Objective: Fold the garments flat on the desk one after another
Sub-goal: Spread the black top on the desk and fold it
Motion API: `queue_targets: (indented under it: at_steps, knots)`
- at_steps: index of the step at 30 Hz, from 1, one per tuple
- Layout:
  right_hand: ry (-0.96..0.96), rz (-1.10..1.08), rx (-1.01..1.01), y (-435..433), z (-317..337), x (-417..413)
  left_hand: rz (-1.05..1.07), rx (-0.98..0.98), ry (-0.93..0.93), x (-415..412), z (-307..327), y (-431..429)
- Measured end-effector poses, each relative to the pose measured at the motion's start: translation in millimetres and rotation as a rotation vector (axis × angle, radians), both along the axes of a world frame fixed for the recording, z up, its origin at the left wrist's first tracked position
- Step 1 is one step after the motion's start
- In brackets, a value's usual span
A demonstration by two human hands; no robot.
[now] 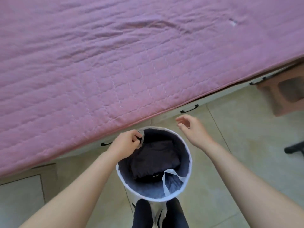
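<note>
Head view. A dark garment (154, 159), navy to black, lies crumpled and unfolded in the bottom of a round basket (190, 163). The cloth is bunched into soft ridges, and its shape as a piece of clothing cannot be told. The basket has a white rim and a grey-blue lining. It stands on the tiled floor (238, 145), just in front of the surface (213, 97) and below its edge. A pink quilt (131, 55), stitched in rows and wrinkled toward the middle, covers the surface. Black drawer pulls (189, 109) show beneath its front edge.

The left hand (125, 143) is at the far-left rim of the basket, fingers curled tight round a white strap (142, 134) fixed there; a small black piece shows between the fingertips. The right hand (191, 129) hangs in the air beyond the right side of the rim, near it but apart from it. Its fingers are spread and loosely bent and grasp nothing. The two hands are apart, one on either side of the basket mouth.

A second strap (164, 181) droops inside the near rim, over the lining and beside the garment. The person's dark legs (143, 214) stand against the near wall of the basket. A brown stool (279, 96) stands at the right, by the corner of the surface
</note>
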State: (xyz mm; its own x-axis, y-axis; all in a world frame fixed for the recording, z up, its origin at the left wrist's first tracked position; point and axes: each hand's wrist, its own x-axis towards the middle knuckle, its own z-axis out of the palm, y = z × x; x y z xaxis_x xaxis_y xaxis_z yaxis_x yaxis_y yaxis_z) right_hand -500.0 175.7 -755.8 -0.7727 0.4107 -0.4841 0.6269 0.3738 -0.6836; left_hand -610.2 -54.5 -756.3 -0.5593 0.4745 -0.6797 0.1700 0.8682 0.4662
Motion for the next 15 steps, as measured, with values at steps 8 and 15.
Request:
queue_targets:
  at_steps: [8, 15]
  knots:
    - [0.209, -0.094, 0.316, 86, 309, 9, 0.019, 0.401, 0.276, -41, 280, 96]
    - [0.301, -0.297, 0.564, 169, 515, 150, -0.246, 0.626, 0.358, 35, 459, 245]
